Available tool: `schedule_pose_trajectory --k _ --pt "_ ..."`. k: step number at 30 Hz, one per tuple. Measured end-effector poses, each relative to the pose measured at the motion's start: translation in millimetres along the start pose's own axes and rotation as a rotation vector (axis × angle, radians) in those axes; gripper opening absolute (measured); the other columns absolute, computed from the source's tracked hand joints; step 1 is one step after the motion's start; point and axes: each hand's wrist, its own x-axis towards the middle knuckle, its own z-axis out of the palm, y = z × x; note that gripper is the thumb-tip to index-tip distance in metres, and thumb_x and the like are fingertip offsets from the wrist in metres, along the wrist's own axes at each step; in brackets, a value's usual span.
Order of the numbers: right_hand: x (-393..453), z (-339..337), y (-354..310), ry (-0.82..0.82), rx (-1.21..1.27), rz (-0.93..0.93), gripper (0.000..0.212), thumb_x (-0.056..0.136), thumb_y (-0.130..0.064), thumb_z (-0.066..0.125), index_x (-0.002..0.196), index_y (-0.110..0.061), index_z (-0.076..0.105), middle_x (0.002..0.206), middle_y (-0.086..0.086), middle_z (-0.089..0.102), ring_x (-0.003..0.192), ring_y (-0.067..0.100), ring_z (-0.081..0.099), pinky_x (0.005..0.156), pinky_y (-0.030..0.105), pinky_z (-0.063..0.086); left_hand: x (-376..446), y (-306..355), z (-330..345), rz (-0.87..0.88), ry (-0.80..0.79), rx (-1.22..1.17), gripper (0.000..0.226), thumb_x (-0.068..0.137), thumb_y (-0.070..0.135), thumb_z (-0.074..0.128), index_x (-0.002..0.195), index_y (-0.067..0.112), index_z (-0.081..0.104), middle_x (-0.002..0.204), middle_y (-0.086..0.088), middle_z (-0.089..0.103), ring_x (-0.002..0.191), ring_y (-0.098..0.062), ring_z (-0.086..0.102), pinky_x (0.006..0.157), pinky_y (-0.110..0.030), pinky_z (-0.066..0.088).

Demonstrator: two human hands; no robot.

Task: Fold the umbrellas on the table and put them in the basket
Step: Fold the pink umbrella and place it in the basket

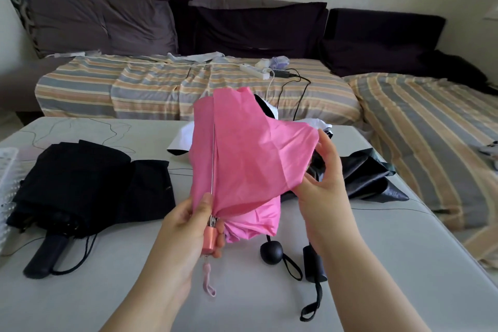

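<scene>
Left hand [188, 221] clamped round the handle of the pink umbrella [248, 153], held above the table [377, 264]; right hand [320, 183] pinches a canopy panel's edge. The cloth looks light, limp and slippery, best gathered along the stiff ribs. Beyond lie a black umbrella [80, 178] at left, two dark umbrellas [358, 175] at right, and the white basket [6, 183], its path apparently unobstructed.
</scene>
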Motion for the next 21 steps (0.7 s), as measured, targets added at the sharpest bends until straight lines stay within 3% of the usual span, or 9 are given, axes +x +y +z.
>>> schedule_pose_trajectory --k 3,6,8,10,11,13,14,16,21 --pt "2.2 0.1 -3.8 -0.062 0.048 0.020 0.077 0.079 -0.007 0.072 0.143 -0.031 0.038 0.144 0.001 0.046 0.102 0.001 0.065 0.080 0.021 0.056 -1.7 -0.6 1.9 -0.009 0.001 0.017 0.027 0.098 0.024 0.048 0.083 0.003 0.055 0.053 -0.009 0.052 0.040 -0.018 0.048 0.038 -0.025 0.039" --pt "1.2 0.0 -8.6 -0.052 -0.053 0.037 0.105 0.077 -0.005 0.077 0.151 -0.036 0.011 0.151 -0.009 0.029 0.089 -0.023 0.057 0.071 0.011 0.053 0.1 -2.3 0.7 -0.020 0.022 0.042 0.027 0.097 0.025 0.050 0.086 0.001 0.055 0.054 -0.010 0.053 0.041 -0.020 0.048 0.041 -0.027 0.040" --pt "2.9 -0.8 -5.2 0.049 -0.128 0.045 0.110 0.076 -0.003 0.075 0.149 -0.043 0.004 0.144 -0.012 0.033 0.092 -0.025 0.053 0.072 0.012 0.052 0.2 -3.5 0.4 -0.007 0.025 0.077 0.028 0.097 0.025 0.050 0.088 -0.001 0.055 0.054 -0.011 0.053 0.041 -0.019 0.049 0.042 -0.027 0.040" --pt "3.2 -1.8 -6.0 0.143 -0.177 0.034 0.089 0.079 -0.007 0.071 0.148 -0.037 0.023 0.118 -0.016 0.053 0.086 -0.015 0.058 0.071 0.013 0.051 -1.0 -3.3 1.6 0.008 0.019 0.097 0.027 0.097 0.024 0.049 0.087 0.000 0.056 0.054 -0.011 0.053 0.040 -0.017 0.049 0.038 -0.025 0.040" --pt "5.1 -3.8 -6.2 0.174 -0.199 0.009 0.065 0.083 -0.009 0.068 0.138 -0.030 0.042 0.102 -0.017 0.059 0.075 -0.010 0.060 0.066 0.012 0.050 -1.5 -3.1 2.2 0.011 0.017 0.100 0.026 0.097 0.024 0.049 0.085 0.002 0.056 0.053 -0.010 0.054 0.039 -0.017 0.049 0.037 -0.025 0.040" --pt "8.8 -9.0 -6.6 0.236 -0.251 -0.067 0.016 0.088 -0.012 0.062 0.101 -0.021 0.065 0.082 -0.006 0.068 0.067 0.008 0.064 0.065 0.023 0.052 -0.5 -2.4 1.1 0.000 0.029 0.087 0.026 0.097 0.025 0.050 0.082 0.004 0.056 0.052 -0.008 0.054 0.039 -0.017 0.049 0.036 -0.024 0.039" --pt "9.4 -12.2 -6.3 0.252 -0.257 -0.098 0.008 0.089 -0.013 0.061 0.089 -0.021 0.065 0.078 0.000 0.070 0.068 0.019 0.065 0.067 0.031 0.052 1.0 -1.6 -0.7 -0.010 0.044 0.070 0.027 0.097 0.025 0.050 0.081 0.005 0.056 0.051 -0.008 0.055 0.039 -0.017 0.049 0.036 -0.024 0.038" --pt "10.2 -20.0 -6.4 0.193 -0.253 -0.110 0.010 0.090 -0.013 0.060 0.083 -0.020 0.061 0.078 0.004 0.069 0.069 0.020 0.063 0.068 0.032 0.050 4.4 1.6 -5.6 -0.026 0.076 0.033 0.026 0.097 0.025 0.050 0.080 0.006 0.054 0.050 -0.007 0.054 0.038 -0.017 0.049 0.035 -0.023 0.038" --pt "8.8 -36.7 -12.7 -0.226 0.027 -0.015 0.004 0.073 -0.011 0.053 0.075 -0.014 0.053 0.072 -0.001 0.061 0.078 0.014 0.056 0.077 0.025 0.042 6.3 12.9 -18.2 -0.034 0.072 0.070 0.024 0.097 0.022 0.051 0.078 0.009 0.054 0.049 -0.006 0.053 0.036 -0.017 0.046 0.033 -0.020 0.034"
